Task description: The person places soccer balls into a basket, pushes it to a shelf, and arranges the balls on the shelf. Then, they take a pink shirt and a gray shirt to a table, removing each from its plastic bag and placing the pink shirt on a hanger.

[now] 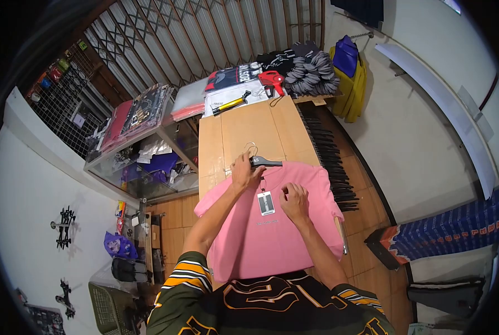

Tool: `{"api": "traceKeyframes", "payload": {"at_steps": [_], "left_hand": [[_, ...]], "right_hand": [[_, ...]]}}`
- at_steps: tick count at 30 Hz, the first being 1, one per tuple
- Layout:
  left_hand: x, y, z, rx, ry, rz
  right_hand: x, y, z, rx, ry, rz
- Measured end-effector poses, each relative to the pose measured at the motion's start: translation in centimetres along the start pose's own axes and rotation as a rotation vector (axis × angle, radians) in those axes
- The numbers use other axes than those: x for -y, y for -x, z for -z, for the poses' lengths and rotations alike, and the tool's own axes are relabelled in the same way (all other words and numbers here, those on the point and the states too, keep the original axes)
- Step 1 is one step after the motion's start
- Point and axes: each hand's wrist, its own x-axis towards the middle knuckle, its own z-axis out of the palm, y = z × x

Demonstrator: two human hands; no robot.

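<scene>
A pink shirt point(260, 240) lies spread on the cardboard-topped table point(249, 125), its neckline toward the far side. A black hanger point(267, 162) with a metal hook shows at the collar, its right arm reaching toward the shirt's shoulder. My left hand point(244, 172) is closed on the hanger at the collar, just below the hook. A black-and-white tag point(266, 203) hangs from the neckline onto the chest. My right hand point(295, 201) is over the shirt's chest, right of the tag, with fingers curled; anything between them is too small to make out.
At the table's far end are a red tag gun or scanner point(272, 81), a yellow-black pump-like tool point(231, 104) and packed clothes point(233, 77). Black hangers point(330, 162) line the right edge. A glass case point(143, 151) stands left; a green basket point(107, 307) is lower left.
</scene>
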Motion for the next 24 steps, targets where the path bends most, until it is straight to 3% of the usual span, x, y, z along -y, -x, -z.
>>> {"api": "traceKeyframes", "payload": {"at_steps": [6,17,24], "left_hand": [[3.6,1.6,2.3,0.064,0.068,0.041],[2.5,1.3,2.0,0.045,0.111,0.027],[8.0,3.8,4.8,0.042,0.203,-0.025]], "right_hand": [[-0.1,-0.1,-0.3,0.009,0.013,-0.008],[0.7,-0.1,0.0,0.006,-0.003,-0.004],[5.0,3.7,-0.3,-0.123,-0.033,-0.16]]}}
